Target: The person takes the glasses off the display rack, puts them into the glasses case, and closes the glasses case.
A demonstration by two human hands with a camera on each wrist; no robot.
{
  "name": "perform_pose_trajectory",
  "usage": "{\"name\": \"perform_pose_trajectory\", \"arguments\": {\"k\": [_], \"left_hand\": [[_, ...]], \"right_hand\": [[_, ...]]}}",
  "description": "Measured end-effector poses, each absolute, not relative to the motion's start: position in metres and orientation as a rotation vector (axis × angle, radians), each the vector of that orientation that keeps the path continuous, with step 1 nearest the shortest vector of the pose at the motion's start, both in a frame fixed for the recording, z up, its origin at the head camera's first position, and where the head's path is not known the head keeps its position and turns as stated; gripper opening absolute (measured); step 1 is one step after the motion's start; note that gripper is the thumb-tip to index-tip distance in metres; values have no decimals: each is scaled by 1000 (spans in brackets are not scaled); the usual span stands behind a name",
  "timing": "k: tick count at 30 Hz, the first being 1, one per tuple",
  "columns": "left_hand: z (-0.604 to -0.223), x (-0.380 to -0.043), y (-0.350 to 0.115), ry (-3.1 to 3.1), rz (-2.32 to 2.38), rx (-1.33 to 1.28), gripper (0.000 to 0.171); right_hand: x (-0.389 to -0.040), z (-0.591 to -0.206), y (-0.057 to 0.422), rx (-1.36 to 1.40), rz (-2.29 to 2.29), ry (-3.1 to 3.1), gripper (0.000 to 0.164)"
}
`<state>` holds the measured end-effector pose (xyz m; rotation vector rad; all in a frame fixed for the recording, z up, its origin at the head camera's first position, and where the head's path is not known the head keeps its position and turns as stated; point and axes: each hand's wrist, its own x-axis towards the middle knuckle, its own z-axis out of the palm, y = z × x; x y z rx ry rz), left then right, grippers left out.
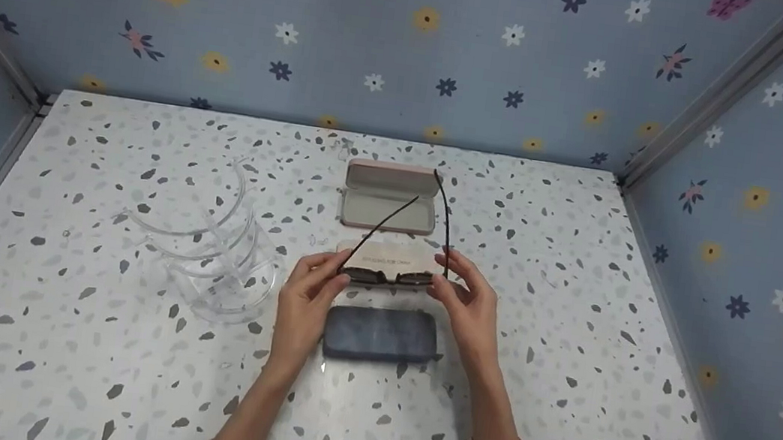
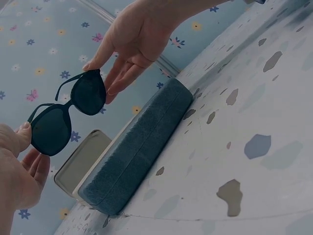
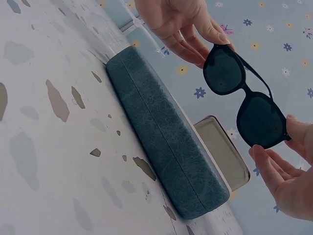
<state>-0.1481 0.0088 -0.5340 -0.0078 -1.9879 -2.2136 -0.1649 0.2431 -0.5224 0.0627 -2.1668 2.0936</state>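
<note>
Both hands hold a pair of dark sunglasses [image 1: 363, 274] in the air, arms unfolded and pointing away from me. My left hand [image 1: 304, 307] pinches the left end of the frame between thumb and fingers. At the opposite end, my right hand [image 1: 474, 314] pinches the frame near its hinge. Both dark lenses show fully in the right wrist view, where the sunglasses [image 3: 224, 73] hang tilted. Below them on the table lies a closed blue glasses case [image 1: 380, 334]. A cream case [image 1: 387, 256] with printed lettering is just behind it, partly covered by the sunglasses.
An open glasses case [image 1: 389, 212] with a pale grey lining stands farthest back in the row. To the left is a clear plastic display stand [image 1: 220, 288] with curved arms. Flower-patterned panels [image 1: 355, 33] enclose the speckled table [image 1: 559, 439] at the back and sides.
</note>
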Motion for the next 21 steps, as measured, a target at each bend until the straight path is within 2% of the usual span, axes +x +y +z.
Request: {"name": "perform_pose_trajectory", "arguments": {"k": [21], "left_hand": [[-534,-149,8,-2037,-2156,-19,34]], "right_hand": [[-164,-521,244,65,2136,-2156,54]]}}
